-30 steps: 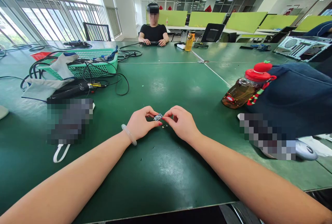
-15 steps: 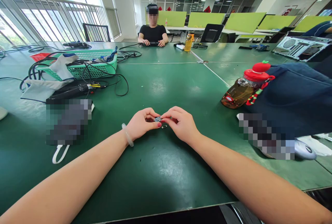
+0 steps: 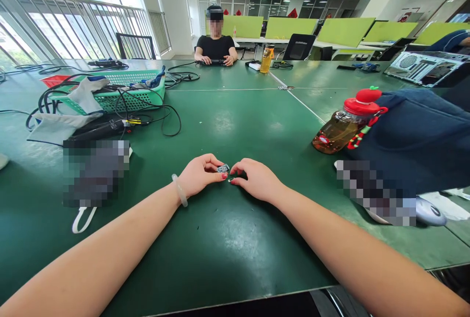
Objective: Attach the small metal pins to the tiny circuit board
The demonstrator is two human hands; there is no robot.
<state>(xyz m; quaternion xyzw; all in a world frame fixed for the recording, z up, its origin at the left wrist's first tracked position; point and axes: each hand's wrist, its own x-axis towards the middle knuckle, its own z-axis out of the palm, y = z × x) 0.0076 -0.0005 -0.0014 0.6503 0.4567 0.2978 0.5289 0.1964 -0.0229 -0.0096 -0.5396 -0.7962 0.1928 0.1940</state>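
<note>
Circuit board (image 3: 223, 169): small, dark with white markings, exact type too small to tell; held at the fingertips of the left hand (image 3: 199, 175), apparently just above the green surface (image 3: 227, 243).
Circuit board handling: probably very light, thin and stiff, rather slick on the flat faces and fragile at any raised parts; best held by opposite edges, gently, without flexing.
Left-hand fingers: pinching the circuit board, thumb on the near side, forefinger opposite, others curled behind.
Left arm: slanting in from the near left of the circuit board, wrist low, pale bracelet (image 3: 179, 191) around it.
Loose part (image 3: 229, 180): tiny and pale, just beside the circuit board, on its near right; resting on the surface or slightly raised, impossible to tell.
Loose part handling: likely rigid, almost weightless, prone to skidding on the smooth surface; best nipped by the sides with fingertips.
Right-hand fingers: curved, with a visible gap between thumb and forefinger; thumb tip right at the loose part, contact uncertain.
Right hand (image 3: 261, 180): just right of the circuit board, back upward, forearm slanting in from the near right.
Bottle (image 3: 336, 131): red-lidded, tilted, well to the right of the circuit board and beyond it.
Basket (image 3: 154, 97): green, perforated, far to the left of the circuit board and beyond it.
</note>
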